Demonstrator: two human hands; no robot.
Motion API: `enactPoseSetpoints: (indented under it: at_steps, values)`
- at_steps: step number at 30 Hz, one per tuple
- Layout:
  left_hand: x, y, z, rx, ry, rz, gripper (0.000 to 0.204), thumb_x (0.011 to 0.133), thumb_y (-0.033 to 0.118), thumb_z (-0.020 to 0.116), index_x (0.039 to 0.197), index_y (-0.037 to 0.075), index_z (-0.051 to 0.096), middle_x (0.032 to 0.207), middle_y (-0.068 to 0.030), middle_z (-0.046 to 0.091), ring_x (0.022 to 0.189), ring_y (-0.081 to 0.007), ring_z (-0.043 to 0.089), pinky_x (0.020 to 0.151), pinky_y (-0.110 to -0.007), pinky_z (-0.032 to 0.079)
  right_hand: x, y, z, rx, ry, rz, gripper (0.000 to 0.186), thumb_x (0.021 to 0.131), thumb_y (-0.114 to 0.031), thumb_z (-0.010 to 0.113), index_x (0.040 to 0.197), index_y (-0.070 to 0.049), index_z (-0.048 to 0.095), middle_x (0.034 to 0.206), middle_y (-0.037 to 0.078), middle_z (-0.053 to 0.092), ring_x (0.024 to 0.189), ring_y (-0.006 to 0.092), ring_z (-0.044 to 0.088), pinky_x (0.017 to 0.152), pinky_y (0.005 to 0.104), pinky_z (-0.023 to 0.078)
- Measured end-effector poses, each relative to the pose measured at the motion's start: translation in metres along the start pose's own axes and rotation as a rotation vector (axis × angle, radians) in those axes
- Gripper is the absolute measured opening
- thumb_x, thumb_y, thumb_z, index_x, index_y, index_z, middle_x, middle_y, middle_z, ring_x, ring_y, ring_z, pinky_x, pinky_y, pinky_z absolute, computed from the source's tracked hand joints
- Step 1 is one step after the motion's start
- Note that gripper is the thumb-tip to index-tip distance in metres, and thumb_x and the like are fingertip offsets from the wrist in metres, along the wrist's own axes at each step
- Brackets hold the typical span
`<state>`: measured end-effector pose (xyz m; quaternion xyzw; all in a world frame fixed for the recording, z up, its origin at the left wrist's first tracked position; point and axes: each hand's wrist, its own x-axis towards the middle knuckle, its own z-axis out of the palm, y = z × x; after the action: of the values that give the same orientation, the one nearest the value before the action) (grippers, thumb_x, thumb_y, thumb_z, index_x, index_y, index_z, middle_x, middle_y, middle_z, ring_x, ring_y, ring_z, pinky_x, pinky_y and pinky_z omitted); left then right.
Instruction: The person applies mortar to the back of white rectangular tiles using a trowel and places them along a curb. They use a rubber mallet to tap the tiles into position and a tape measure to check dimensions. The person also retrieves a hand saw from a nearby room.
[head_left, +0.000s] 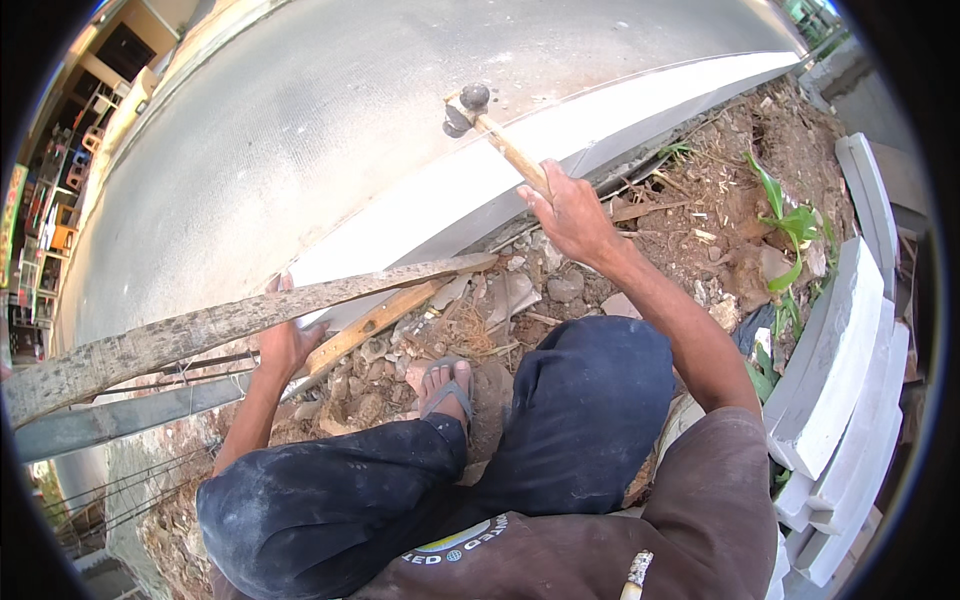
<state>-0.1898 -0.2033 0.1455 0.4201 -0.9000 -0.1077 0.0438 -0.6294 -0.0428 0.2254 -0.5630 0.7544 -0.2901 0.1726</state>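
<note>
My right hand [568, 215] grips the wooden handle [510, 145] of a mallet with a dark round head [473, 98], held raised over a long white kerb piece [690, 90]. My left hand [288, 340] grips the near left end of that kerb; part of it is hidden behind a speckled grey plank [150, 355] that slants across it. Under this lie a lighter timber [390, 315] and a grey bar [120, 425]. Rubble and soil [550, 290] line the kerb's near side. My sandalled foot [445, 390] rests among the stones, between my hands and my body.
A grey road [250, 140] runs beyond the kerb, with shopfronts and chairs [65, 225] at far left. At right are stacked white slabs [830, 360] and green plants [790, 225]. Thin rebar [120, 500] is at lower left. A cigarette-like stick [635, 575] shows at bottom right.
</note>
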Motion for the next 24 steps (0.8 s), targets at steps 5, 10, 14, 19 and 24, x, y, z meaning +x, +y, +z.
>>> enactPoseSetpoints:
  at_steps: [5,10,14,19,24]
  values:
    - [0.005,0.003,0.005,-0.018,0.008,0.028,0.113,0.067,0.018,0.089,0.152,-0.008,0.019,0.149,-0.0356,0.033,0.138,-0.0483,0.037,0.116,-0.047,0.033,-0.013,0.033,0.014,-0.092,-0.079,0.042,0.029,0.100,-0.020,0.053,0.114,0.005,0.048,0.067,0.020,0.063,0.063,0.0365,0.066,0.059,0.0497,0.051]
    - [0.007,0.015,0.000,-0.019,0.017,0.013,0.112,0.067,0.016,0.089,0.152,-0.008,0.020,0.149,-0.0342,0.034,0.138,-0.0478,0.037,0.116,-0.047,0.032,-0.012,0.032,0.001,-0.053,-0.065,0.069,0.050,0.101,-0.023,0.051,0.143,0.002,0.040,0.069,0.019,0.065,0.063,0.0363,0.067,0.062,0.0504,0.052]
    - [0.000,0.004,0.003,-0.065,0.018,-0.003,0.112,0.067,0.018,0.089,0.152,-0.008,0.021,0.151,-0.0339,0.032,0.138,-0.0476,0.037,0.116,-0.047,0.033,-0.008,0.004,-0.001,-0.058,-0.057,0.053,0.057,0.101,-0.021,0.053,0.152,-0.006,0.034,0.087,0.026,0.068,0.076,0.0387,0.068,0.073,0.0483,0.053]
    - [0.005,0.009,-0.004,0.000,-0.021,-0.046,0.112,0.068,0.023,0.088,0.153,-0.007,0.021,0.152,-0.0342,0.031,0.139,-0.0474,0.037,0.116,-0.047,0.034,-0.009,0.018,0.013,-0.001,0.131,-0.191,0.060,0.102,-0.024,0.052,0.156,-0.014,0.030,0.087,0.028,0.068,0.076,0.0415,0.068,0.076,0.0519,0.053]
    - [0.000,0.002,-0.002,-0.019,-0.001,0.014,0.109,0.069,0.025,0.087,0.151,-0.007,0.024,0.151,-0.0347,0.033,0.139,-0.0472,0.038,0.116,-0.046,0.034,0.004,0.000,-0.004,-0.073,-0.207,0.056,0.060,0.102,-0.024,0.051,0.157,-0.019,0.029,0.117,0.030,0.065,0.096,0.0424,0.068,0.088,0.0495,0.051]
